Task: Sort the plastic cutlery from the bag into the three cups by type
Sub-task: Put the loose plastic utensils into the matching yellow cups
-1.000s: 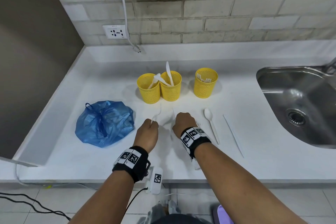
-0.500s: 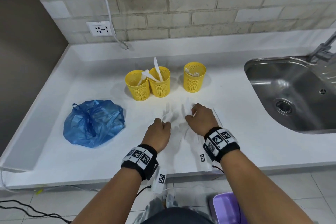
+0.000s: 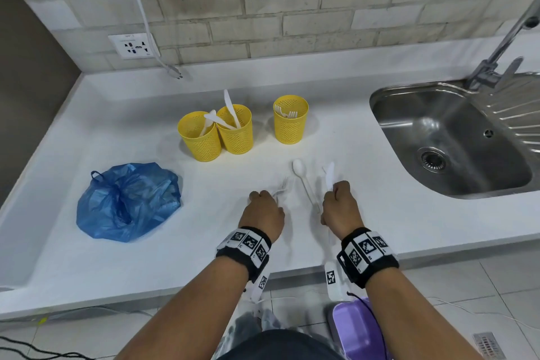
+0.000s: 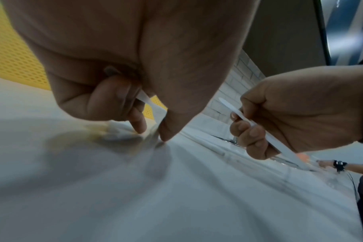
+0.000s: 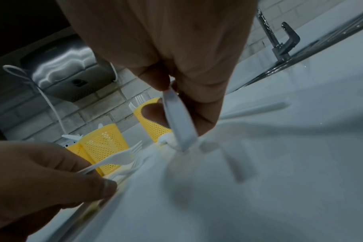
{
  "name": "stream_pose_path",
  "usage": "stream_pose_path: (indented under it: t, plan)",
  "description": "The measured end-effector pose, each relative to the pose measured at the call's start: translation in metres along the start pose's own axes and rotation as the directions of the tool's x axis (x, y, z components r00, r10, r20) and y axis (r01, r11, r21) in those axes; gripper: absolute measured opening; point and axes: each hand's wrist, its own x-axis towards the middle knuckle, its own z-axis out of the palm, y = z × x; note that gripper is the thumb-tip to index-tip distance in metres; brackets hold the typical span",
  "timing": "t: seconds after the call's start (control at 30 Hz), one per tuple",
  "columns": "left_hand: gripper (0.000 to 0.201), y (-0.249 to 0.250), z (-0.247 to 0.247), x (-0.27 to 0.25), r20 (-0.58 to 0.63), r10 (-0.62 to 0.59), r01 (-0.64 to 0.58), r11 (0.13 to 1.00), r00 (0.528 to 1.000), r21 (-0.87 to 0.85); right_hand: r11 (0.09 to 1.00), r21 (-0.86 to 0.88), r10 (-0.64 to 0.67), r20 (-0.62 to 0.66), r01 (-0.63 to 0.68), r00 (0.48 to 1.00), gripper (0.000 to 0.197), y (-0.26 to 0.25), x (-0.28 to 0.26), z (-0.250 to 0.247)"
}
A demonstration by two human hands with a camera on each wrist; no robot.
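Three yellow mesh cups stand at the back of the counter: the left cup (image 3: 199,140) and middle cup (image 3: 236,129) touch and hold white cutlery, the right cup (image 3: 290,119) holds forks. My left hand (image 3: 264,209) grips a white plastic fork (image 5: 122,156) by its handle, just above the counter. My right hand (image 3: 339,206) grips a white plastic knife (image 3: 329,176), blade pointing away from me. A white spoon (image 3: 302,177) lies flat on the counter between my two hands. The blue plastic bag (image 3: 127,200) sits knotted at the left.
A steel sink (image 3: 455,137) with a tap (image 3: 502,49) fills the right side. A wall socket (image 3: 133,46) and a hanging white cable (image 3: 146,23) are at the back. The counter's front edge (image 3: 175,286) runs just below my wrists.
Both hands closed on cutlery and lifted it: the left now has a fork, the right a knife. The right hand moved right, and the spoon lies uncovered between them.
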Motion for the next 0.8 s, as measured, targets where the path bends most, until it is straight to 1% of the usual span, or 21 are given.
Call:
stream_pose_path:
  t: [0.1, 0.17, 0.27, 0.33, 0.37, 0.4, 0.47, 0.53, 0.63, 0.73, 0.8]
  plan:
    - [0.029, 0.001, 0.003, -0.001, 0.002, 0.008, -0.008, 0.997, 1.000, 0.074, 1.000, 0.017, 0.007, 0.031, -0.008, 0.999, 0.004, 0.007, 0.000, 0.004]
    - [0.028, 0.000, 0.002, -0.004, 0.001, 0.028, -0.028, 0.991, 1.000, 0.129, 0.998, 0.058, 0.031, 0.056, -0.034, 0.998, 0.010, 0.011, 0.001, 0.007]
    - [0.030, 0.001, -0.001, -0.010, -0.022, 0.126, -0.119, 0.971, 0.992, 0.206, 0.991, 0.121, 0.052, 0.084, -0.062, 0.995, 0.023, 0.004, 0.000, 0.014]
    - [0.029, 0.002, -0.003, -0.013, -0.066, 0.167, -0.152, 0.970, 0.984, 0.188, 0.990, 0.130, 0.040, 0.098, -0.053, 0.994, 0.038, -0.003, 0.001, 0.018]
    - [0.027, 0.002, -0.003, -0.014, -0.095, 0.181, -0.164, 0.973, 0.979, 0.166, 0.990, 0.133, 0.033, 0.106, -0.048, 0.994, 0.043, -0.006, 0.001, 0.020]
    - [0.026, 0.002, -0.003, -0.015, -0.126, 0.183, -0.168, 0.978, 0.975, 0.126, 0.989, 0.147, 0.019, 0.110, -0.035, 0.994, 0.042, -0.009, 0.002, 0.022]
    - [0.023, 0.000, -0.003, -0.016, -0.161, 0.188, -0.186, 0.982, 0.969, 0.031, 0.983, 0.185, -0.012, 0.127, -0.011, 0.992, 0.033, -0.014, 0.005, 0.026]
    - [0.021, 0.000, -0.003, -0.017, -0.191, 0.227, -0.235, 0.972, 0.955, -0.019, 0.968, 0.251, -0.030, 0.139, -0.005, 0.990, 0.026, -0.022, 0.006, 0.029]
    - [0.020, -0.001, -0.007, -0.020, -0.235, 0.298, -0.317, 0.947, 0.925, -0.048, 0.934, 0.358, -0.047, 0.102, 0.008, 0.994, 0.040, -0.023, 0.011, 0.033]
    - [0.016, -0.004, -0.009, -0.023, -0.260, 0.328, -0.357, 0.931, 0.908, -0.072, 0.922, 0.385, -0.081, 0.077, 0.045, 0.994, 0.035, -0.023, 0.012, 0.034]
    - [0.018, -0.006, -0.010, -0.025, -0.280, 0.348, -0.375, 0.926, 0.895, -0.048, 0.925, 0.373, -0.102, 0.071, 0.068, 0.992, 0.036, -0.023, 0.014, 0.034]
